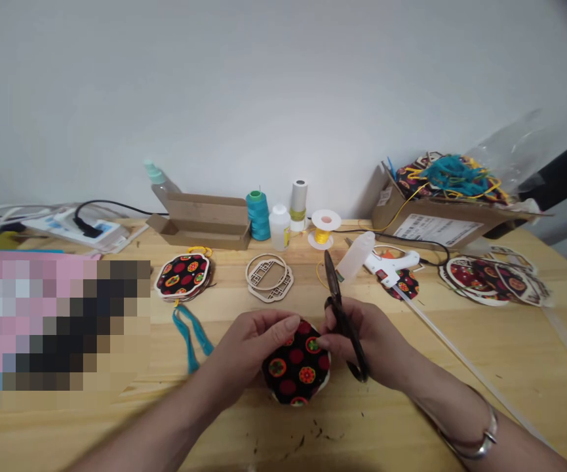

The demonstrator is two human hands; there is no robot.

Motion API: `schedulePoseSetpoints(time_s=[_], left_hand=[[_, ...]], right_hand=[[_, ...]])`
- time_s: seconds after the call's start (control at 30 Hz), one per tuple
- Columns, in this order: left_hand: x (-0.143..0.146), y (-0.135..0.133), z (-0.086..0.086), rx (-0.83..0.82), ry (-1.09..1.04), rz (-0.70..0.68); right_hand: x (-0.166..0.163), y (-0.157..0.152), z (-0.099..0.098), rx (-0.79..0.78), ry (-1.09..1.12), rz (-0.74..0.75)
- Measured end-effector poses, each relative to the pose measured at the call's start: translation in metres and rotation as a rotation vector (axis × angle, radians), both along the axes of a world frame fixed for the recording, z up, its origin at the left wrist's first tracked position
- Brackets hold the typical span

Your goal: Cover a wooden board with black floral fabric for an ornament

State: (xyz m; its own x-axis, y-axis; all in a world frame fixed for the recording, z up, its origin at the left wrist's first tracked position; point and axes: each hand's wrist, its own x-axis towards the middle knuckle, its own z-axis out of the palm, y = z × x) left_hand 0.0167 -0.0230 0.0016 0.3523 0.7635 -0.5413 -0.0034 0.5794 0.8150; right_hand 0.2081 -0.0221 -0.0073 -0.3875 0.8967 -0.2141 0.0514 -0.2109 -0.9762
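The left hand [258,341] pinches the far edge of the round cloth piece [295,370], at the near middle of the table [411,419]. The right hand [376,341] is curled tight around black scissors [345,324]. Their long side runs near to far, tips pointing far. Best to hold the cloth still and snip slowly.

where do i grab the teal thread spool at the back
Probably by its top, coming from above. The teal spool stands upright, close between the cardboard box and a white bottle, so its sides low down are crowded.
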Motion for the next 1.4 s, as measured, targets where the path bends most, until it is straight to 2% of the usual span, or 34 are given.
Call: schedulePoseSetpoints(time_s=[0.07,0.17,0.3,0.4,0.5,0.67,0.83,0.93,1.13,1.4], left_hand=[[-0.001,0.000,0.000,-0.063,-0.075,-0.028],[-0.001,0.000,-0.001,-0.024,-0.117,-0.047],[-0.001,-0.001,-0.003,0.020,-0.118,-0.015],[-0.004,-0.001,-0.002,0.053,-0.120,0.041],[-0.007,0.002,-0.001,0.098,-0.124,0.132],[-0.010,0.007,0.000,0.125,-0.101,0.220],[-0.011,0.007,0.001,0.149,-0.078,0.212],[-0.012,0.007,0.001,0.157,-0.074,0.208],[-0.013,0.007,0.002,0.172,-0.088,0.193],[-0.010,0.007,0.007,0.138,-0.094,0.211]], right_hand=[[0.002,0.002,-0.001,0.022,-0.014,-0.032],[0.004,0.003,-0.003,0.027,-0.010,-0.054],[0.002,0.005,-0.002,0.027,-0.038,-0.070],[0.004,0.005,0.002,0.094,-0.122,-0.114],[0.008,0.002,0.007,0.243,-0.336,-0.119],[0.012,-0.002,0.013,0.614,-0.790,-0.068],[0.012,0.000,0.004,0.942,-0.955,-0.126],[0.014,0.001,-0.001,1.063,-1.022,-0.148],[0.016,-0.001,-0.004,1.166,-1.106,-0.149],[0.015,0.000,-0.003,1.207,-1.152,-0.151]])
